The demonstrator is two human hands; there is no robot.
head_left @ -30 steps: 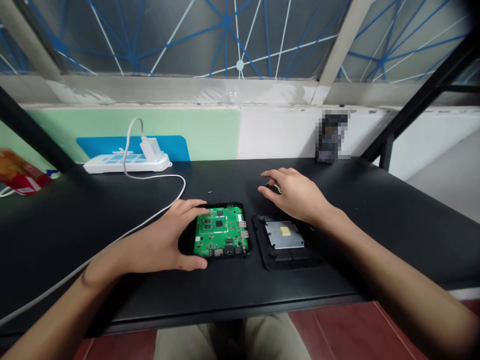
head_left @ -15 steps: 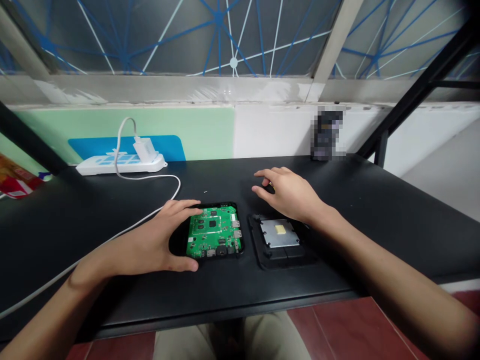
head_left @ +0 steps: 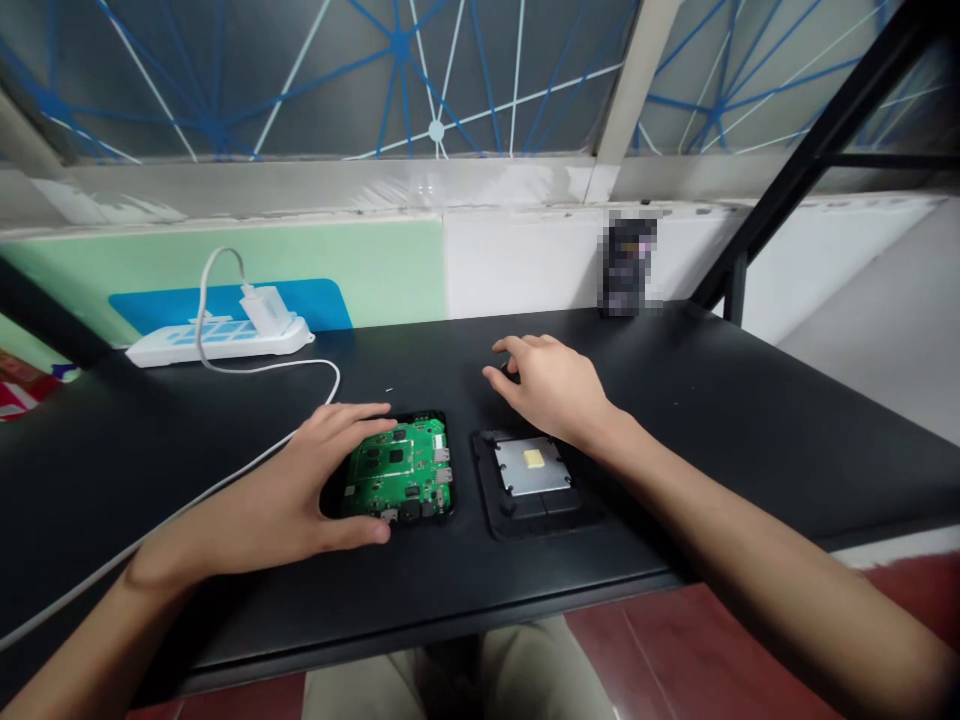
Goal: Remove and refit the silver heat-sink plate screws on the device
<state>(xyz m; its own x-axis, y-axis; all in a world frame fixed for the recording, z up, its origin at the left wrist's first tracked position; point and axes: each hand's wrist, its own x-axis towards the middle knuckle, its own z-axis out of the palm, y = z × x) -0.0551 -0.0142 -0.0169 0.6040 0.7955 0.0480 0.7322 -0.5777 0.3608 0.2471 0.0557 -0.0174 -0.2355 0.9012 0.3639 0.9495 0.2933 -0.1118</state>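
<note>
I see the flat green circuit board [head_left: 401,470] in a squarish black casing [head_left: 451,505] on the smooth black bench [head_left: 720,450]. Left of the board, my left hand [head_left: 289,490] spreads wide around the casing. Right of the board lies a silvery metal plate [head_left: 529,482]; behind the plate, my right hand [head_left: 555,385] half-curls by something dark [head_left: 512,372], grip unclear.

an indoor work corner by a window [head_left: 300,60]; whether it belongs to a workshop, office or home cannot be told. a black table [head_left: 712,450] backs onto a white and pale-green wall [head_left: 525,265]. at the table's back left lies a power strip [head_left: 172,346]; on the table, an exposed circuit board [head_left: 391,465] suggests electronics work; below the table, red floor tiles [head_left: 667,640].
</note>
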